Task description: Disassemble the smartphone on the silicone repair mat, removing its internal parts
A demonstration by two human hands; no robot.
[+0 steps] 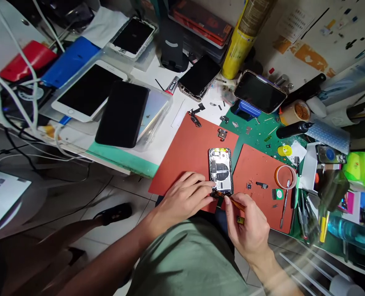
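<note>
A small tube is labelled "B-7000".

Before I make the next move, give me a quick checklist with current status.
1. Left hand against the open phone: ok, fingers at its lower left edge.
2. Orange tool gripped: ok, in the right hand.
3. Tool tip touching the right spot: cannot tell, too small at the phone's near end.
4. Phone lying flat: cannot tell, its underside is hidden.
5. Loose black part away from both hands: ok, on the right reddish mat.
6. Green mat free of debris: not ok, small scraps scattered on it.
</note>
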